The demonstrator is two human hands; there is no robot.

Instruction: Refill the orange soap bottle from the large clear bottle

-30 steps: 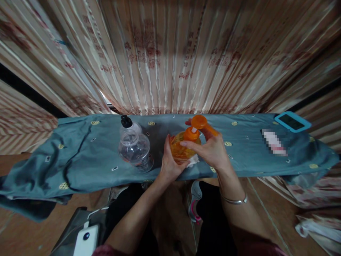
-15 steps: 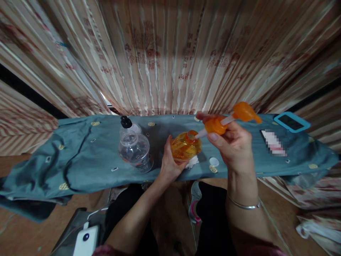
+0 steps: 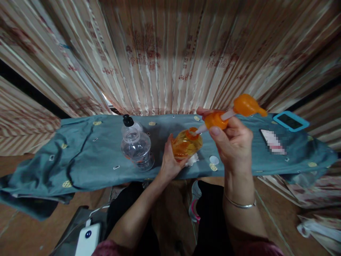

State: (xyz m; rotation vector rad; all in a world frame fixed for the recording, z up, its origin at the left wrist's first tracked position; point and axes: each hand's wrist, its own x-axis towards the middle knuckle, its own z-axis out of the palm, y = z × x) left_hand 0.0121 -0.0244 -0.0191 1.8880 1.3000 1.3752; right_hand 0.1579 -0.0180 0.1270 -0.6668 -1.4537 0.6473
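The amber bottle (image 3: 188,146) is see-through and rounded, with a yellow-orange liquid inside and an orange neck. It is near the middle of the worktop (image 3: 103,149), leaning to the right, its open mouth turned up and to the right. The orange pump (image 3: 217,120) is off the neck; its collar, pale stem and spouted head slant up to the right, while its whitish tube (image 3: 201,128) reaches down to the mouth. How deep the tube sits inside cannot be told.

The worktop's near edge runs just below the bottle, and the pleated curtain (image 3: 165,71) rises behind the far edge. A strip of cloth separates the bottle from the clear bottle (image 3: 137,147) on the left. A crumpled white piece (image 3: 192,161) lies against the amber bottle's base, and a small white disc (image 3: 214,160) lies near it on the right. The phone (image 3: 273,142) is well apart, farther right.

The left hand (image 3: 170,158) wraps the bottle's left side, thumb toward the near side. The right hand (image 3: 233,137) grasps the pump's collar between thumb and fingers, forearm nearly upright in view, above the worktop.
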